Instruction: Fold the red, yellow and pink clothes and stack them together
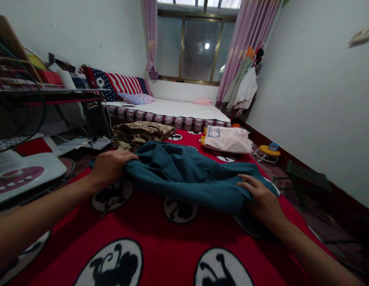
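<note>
A teal garment [184, 171] lies bunched in loose folds across a red blanket [160, 250] with black figures in white ovals. I cannot tell what kind of garment it is. At its left end my left hand [111, 169] is closed, pinching the cloth at the edge. My right hand [263, 200] grips the right end, its fingers over the top of the fabric and its thumb hidden. The stretch of cloth between both hands sags slightly, its front edge rolled.
Behind the garment lie a brown patterned folded cloth [142, 133] and a stack of light pink clothing [228, 140]. A bed [178, 109] stands below the window. At left are a cluttered desk [53, 91] and a fan [20, 171]; a yellow stool [269, 151] and dark folding stool [309, 178] stand right.
</note>
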The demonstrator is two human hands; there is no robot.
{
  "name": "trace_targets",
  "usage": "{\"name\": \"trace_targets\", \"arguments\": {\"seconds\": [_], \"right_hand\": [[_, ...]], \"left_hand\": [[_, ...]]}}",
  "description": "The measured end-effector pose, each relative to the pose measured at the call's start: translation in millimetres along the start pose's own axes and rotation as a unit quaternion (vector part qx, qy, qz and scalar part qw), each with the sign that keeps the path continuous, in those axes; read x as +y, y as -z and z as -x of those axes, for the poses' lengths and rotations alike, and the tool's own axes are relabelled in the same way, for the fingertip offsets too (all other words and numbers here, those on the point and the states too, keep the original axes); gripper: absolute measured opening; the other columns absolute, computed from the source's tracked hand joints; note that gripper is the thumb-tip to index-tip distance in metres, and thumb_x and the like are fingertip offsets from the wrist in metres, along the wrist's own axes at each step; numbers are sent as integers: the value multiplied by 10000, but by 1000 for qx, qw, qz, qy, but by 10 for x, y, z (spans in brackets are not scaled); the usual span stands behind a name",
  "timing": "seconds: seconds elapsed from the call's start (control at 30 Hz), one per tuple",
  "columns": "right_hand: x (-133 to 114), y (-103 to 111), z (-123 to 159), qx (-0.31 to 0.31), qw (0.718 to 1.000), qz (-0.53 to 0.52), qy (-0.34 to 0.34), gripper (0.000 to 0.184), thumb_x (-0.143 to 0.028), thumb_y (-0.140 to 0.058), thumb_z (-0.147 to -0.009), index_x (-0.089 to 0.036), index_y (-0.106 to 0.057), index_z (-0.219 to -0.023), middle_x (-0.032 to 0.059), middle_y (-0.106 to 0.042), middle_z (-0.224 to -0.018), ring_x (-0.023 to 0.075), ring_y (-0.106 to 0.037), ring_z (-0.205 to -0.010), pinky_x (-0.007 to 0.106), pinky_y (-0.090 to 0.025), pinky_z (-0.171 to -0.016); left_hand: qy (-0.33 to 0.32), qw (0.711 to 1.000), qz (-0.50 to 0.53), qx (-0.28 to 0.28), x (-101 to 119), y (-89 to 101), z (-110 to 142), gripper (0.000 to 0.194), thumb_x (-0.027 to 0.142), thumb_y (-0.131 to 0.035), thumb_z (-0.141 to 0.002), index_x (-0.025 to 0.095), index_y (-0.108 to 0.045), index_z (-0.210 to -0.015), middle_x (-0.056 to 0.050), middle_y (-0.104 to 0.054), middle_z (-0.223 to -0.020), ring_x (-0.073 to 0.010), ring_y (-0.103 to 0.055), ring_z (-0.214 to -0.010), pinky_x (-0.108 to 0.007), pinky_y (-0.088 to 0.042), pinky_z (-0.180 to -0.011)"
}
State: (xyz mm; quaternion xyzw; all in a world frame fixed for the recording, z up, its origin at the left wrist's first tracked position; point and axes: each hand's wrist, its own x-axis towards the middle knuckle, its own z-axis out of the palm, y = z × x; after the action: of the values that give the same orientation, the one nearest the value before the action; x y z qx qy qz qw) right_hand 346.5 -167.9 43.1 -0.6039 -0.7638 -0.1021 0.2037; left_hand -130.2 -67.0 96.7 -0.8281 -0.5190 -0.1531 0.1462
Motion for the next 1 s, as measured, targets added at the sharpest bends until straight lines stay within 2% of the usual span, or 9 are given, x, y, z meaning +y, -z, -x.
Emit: {"name": "trace_targets", "arguments": {"seconds": [0.13, 0.23, 0.3, 0.37, 0.5, 0.63, 0.77, 0.87, 1.0], "right_hand": [[188, -130, -369, -48, 996, -43, -59, 680, -103, -594, -664, -198, -517, -1333, 128, -330, -1528, 310, -418, -1346, 444, -401, -1076], [295, -271, -520, -156, 982, -83, -71, 901, -191, -708, -606, -164, -379, -1444, 163, -333, -1520, 317, -382, -1369, 436, -361, -1106], [327, -342, -539, -183, 978, -82, -59, 808, -204, -711, -601, -176, -471, -1373, 139, -433, -1450, 309, -434, -1316, 430, -365, -1094], [312, -379, -508, -165, 983, -64, -55, 652, -184, -670, -630, -190, -556, -1272, 118, -506, -1372, 299, -485, -1233, 424, -410, -1033], [152, -375, -365, -86, 994, -8, -66, 473, -90, -533, -698, -188, -597, -1156, 104, -606, -1211, 268, -544, -1086, 362, -452, -868], [-37, -339, -198, -3, 998, 34, -53, 287, -83, -458, -768, -177, -602, -998, 96, -676, -1020, 249, -600, -957, 329, -417, -765], [-136, -212, -69, 29, 998, 17, -49, 166, -164, -459, -807, -191, -586, -911, 67, -703, -866, 228, -643, -824, 305, -393, -697], [-211, 59, 29, -22, 996, -56, -61, 119, -227, -459, -809, -212, -575, -828, 30, -693, -734, 208, -650, -693, 284, -381, -608], [-323, 474, 249, -145, 970, -191, -31, 116, -280, -528, -764, -231, -632, -744, 18, -712, -737, 195, -647, -659, 278, -443, -590]], "left_hand": [[-46, 995, 83, 40, 162, -88, -578, 477, 169, -507, -767, 231, -625, -1225, -56, -581, -1331, -260, -542, -1208, -381, -456, -987], [-128, 984, 86, -88, 248, -322, -890, 819, 188, -643, -657, 245, -414, -1441, -72, -360, -1536, -295, -301, -1414, -446, -301, -1133], [-122, 970, 69, -196, 278, -497, -963, 890, 199, -674, -626, 279, -372, -1459, -76, -361, -1537, -325, -253, -1434, -533, -254, -1133], [-102, 961, 71, -249, 296, -627, -947, 775, 211, -636, -666, 297, -431, -1408, -72, -449, -1478, -314, -352, -1385, -557, -272, -1109], [-106, 969, 86, -205, 331, -675, -779, 568, 184, -551, -680, 268, -555, -1242, -55, -590, -1323, -270, -527, -1230, -479, -327, -1081], [-120, 979, 84, -140, 429, -571, -535, 421, 137, -502, -651, 212, -604, -1052, -68, -693, -1089, -272, -619, -1074, -424, -382, -995], [-123, 982, 67, -130, 583, -372, -248, 348, 176, -520, -674, 201, -598, -1012, -86, -707, -921, -287, -654, -922, -388, -440, -847], [-121, 972, 95, -180, 699, -49, 10, 328, 242, -552, -707, 227, -632, -1026, -69, -702, -860, -276, -658, -830, -345, -467, -735], [-154, 923, 187, -300, 751, 570, 296, 184, 356, -653, -694, 294, -705, -859, 6, -709, -808, -215, -659, -734, -266, -487, -618]]}}
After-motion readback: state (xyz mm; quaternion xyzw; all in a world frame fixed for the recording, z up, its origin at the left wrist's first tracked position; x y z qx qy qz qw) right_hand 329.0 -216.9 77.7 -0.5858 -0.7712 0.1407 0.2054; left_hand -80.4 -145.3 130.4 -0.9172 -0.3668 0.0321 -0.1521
